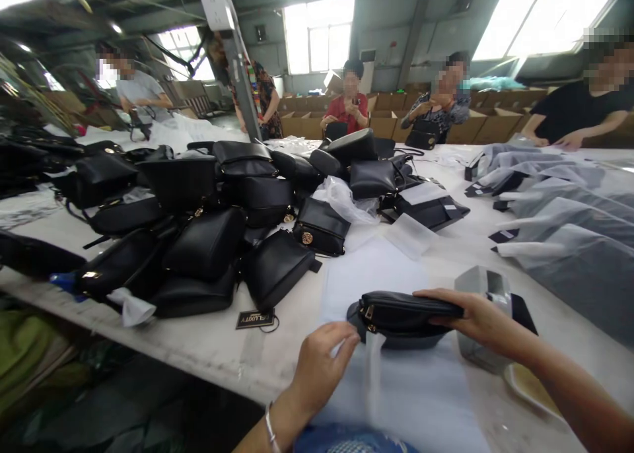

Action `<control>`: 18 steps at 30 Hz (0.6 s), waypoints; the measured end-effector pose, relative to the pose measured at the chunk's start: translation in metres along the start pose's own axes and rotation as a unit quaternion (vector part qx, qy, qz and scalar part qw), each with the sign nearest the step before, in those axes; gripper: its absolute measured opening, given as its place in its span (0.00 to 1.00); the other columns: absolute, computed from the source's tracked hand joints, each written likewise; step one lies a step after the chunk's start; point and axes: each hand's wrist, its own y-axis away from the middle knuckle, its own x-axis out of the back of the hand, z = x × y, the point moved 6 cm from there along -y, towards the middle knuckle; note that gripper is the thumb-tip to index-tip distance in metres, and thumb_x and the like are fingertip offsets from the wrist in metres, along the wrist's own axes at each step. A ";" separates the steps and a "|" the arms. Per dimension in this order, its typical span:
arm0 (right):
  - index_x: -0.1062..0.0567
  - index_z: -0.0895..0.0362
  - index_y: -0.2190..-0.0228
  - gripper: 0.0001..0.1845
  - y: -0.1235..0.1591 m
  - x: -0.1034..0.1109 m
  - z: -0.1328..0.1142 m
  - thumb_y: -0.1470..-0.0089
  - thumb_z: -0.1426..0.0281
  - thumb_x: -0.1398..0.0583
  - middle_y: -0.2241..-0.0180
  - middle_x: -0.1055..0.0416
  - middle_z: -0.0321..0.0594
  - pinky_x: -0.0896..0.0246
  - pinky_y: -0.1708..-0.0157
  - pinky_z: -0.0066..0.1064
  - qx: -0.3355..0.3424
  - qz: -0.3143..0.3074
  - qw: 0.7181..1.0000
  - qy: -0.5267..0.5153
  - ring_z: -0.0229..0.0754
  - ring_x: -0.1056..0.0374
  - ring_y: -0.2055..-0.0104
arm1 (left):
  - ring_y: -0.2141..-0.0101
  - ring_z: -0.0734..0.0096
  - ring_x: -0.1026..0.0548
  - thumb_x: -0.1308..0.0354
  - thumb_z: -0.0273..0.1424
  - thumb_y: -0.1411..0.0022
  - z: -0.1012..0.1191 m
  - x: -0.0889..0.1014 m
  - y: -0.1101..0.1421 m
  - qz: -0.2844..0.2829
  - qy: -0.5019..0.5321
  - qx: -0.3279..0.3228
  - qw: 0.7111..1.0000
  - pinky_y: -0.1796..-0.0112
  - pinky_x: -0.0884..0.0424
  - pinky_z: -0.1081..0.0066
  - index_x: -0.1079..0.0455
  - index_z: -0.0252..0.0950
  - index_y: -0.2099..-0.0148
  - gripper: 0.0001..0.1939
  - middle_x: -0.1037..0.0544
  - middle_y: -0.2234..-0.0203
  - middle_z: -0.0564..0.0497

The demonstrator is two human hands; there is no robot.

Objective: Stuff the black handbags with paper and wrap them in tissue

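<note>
The right hand (488,319) pinches the black bag (411,322) — the left hand (321,367) (fingers loosely curled, thumb slightly apart) is beside it.

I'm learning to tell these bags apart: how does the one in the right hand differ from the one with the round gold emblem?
The held bag is gripped by the right hand; the emblem bag lies untouched among other bags. The held bag shows a zipper pull, the emblem bag its round emblem. Both are black with gold-coloured metal.
</note>
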 end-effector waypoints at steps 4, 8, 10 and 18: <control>0.24 0.50 0.50 0.25 -0.001 -0.008 0.004 0.50 0.62 0.36 0.49 0.26 0.41 0.37 0.46 0.39 0.006 -0.006 0.999 0.032 0.55 0.31 0.47 | 0.60 0.63 0.23 0.39 0.32 0.40 -0.012 0.000 -0.020 0.092 0.099 0.038 0.990 0.63 0.25 0.68 0.27 0.41 0.49 0.16 0.22 0.54 0.46; 0.23 0.48 0.50 0.25 -0.001 -0.008 0.005 0.52 0.61 0.35 0.50 0.25 0.40 0.36 0.47 0.35 0.012 -0.009 0.998 0.060 0.55 0.30 0.48 | 0.59 0.62 0.23 0.37 0.33 0.41 -0.008 -0.006 -0.038 0.066 0.113 -0.009 0.991 0.62 0.26 0.68 0.25 0.41 0.50 0.16 0.21 0.54 0.47; 0.23 0.47 0.51 0.24 -0.001 -0.007 0.005 0.52 0.61 0.35 0.50 0.25 0.40 0.35 0.48 0.35 0.013 -0.007 0.998 0.067 0.55 0.30 0.49 | 0.58 0.61 0.23 0.37 0.34 0.40 -0.008 -0.005 -0.041 0.047 0.112 -0.027 0.992 0.59 0.26 0.67 0.24 0.41 0.51 0.15 0.20 0.55 0.47; 0.22 0.42 0.53 0.24 0.001 -0.009 0.026 0.55 0.57 0.33 0.53 0.23 0.43 0.32 0.55 0.34 0.026 0.003 0.997 0.075 0.53 0.27 0.53 | 0.52 0.62 0.24 0.41 0.31 0.37 -0.012 0.002 -0.034 -0.002 0.088 -0.113 0.990 0.48 0.30 0.63 0.26 0.41 0.47 0.16 0.21 0.52 0.47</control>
